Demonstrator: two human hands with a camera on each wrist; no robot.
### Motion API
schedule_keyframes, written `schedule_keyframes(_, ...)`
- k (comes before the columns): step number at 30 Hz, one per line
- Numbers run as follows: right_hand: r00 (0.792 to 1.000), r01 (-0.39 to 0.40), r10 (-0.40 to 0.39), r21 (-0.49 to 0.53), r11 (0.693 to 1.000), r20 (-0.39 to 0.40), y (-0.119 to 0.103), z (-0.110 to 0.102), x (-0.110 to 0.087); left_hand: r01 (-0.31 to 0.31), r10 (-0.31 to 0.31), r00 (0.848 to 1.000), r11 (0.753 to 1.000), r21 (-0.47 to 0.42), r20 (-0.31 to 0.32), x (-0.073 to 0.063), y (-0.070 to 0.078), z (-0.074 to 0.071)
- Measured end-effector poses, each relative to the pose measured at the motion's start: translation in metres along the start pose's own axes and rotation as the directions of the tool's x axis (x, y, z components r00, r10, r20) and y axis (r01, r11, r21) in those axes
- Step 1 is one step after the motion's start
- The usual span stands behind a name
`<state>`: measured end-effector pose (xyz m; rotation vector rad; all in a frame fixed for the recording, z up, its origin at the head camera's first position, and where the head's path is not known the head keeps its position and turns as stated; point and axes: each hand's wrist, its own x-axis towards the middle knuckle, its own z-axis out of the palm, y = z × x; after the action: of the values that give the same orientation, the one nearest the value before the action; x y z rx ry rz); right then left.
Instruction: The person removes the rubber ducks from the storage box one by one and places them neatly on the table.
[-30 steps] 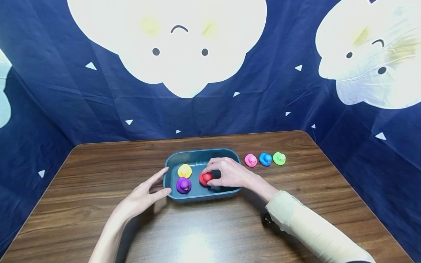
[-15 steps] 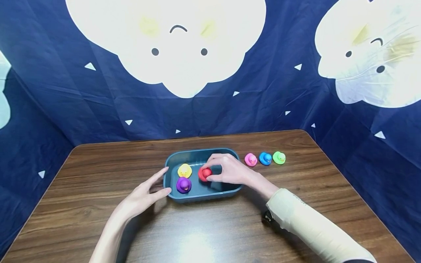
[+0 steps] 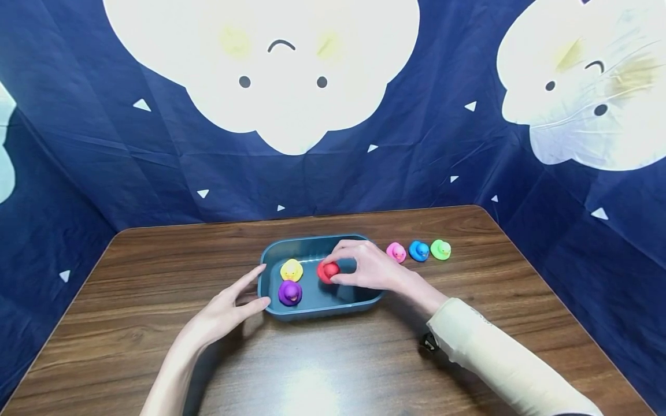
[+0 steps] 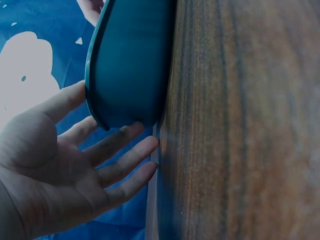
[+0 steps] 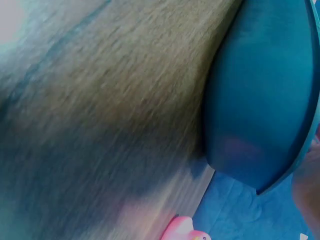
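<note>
My right fingers pinch the red duck within the tray's rim, partly hiding it; I cannot tell whether it's lifted. My left fingers spread against the tray. The right wrist view crops the pink duck.

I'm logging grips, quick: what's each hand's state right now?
Left hand: open, touching the rounded rectangular teal plastic-looking bin.
Right hand: closed, holding the small red rubbery-looking toy duck.
</note>
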<state>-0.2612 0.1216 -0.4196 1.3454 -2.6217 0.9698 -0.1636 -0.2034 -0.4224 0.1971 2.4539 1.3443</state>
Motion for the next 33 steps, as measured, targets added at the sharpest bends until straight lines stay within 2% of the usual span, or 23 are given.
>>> schedule_keyframes(11, 0.999, -0.035, 0.036, 0.045, 0.998, -0.014, 0.004, -0.013, -0.011, -0.007, 0.007, 1.000, 1.000, 0.004, -0.003, 0.001, 0.000, 0.000)
schedule_keyframes(24, 0.992, -0.112, 0.112, 0.005, 0.994, -0.049, 0.005, -0.028, -0.025, -0.010, 0.010, 1.000, 1.000, -0.007, -0.005, 0.003, -0.002, -0.001)
schedule_keyframes(33, 0.993, -0.101, 0.102, 0.004, 0.995, -0.062, 0.009, -0.033, -0.028, -0.016, 0.016, 1.000, 1.000, -0.006, -0.007, 0.003, -0.002, -0.001)
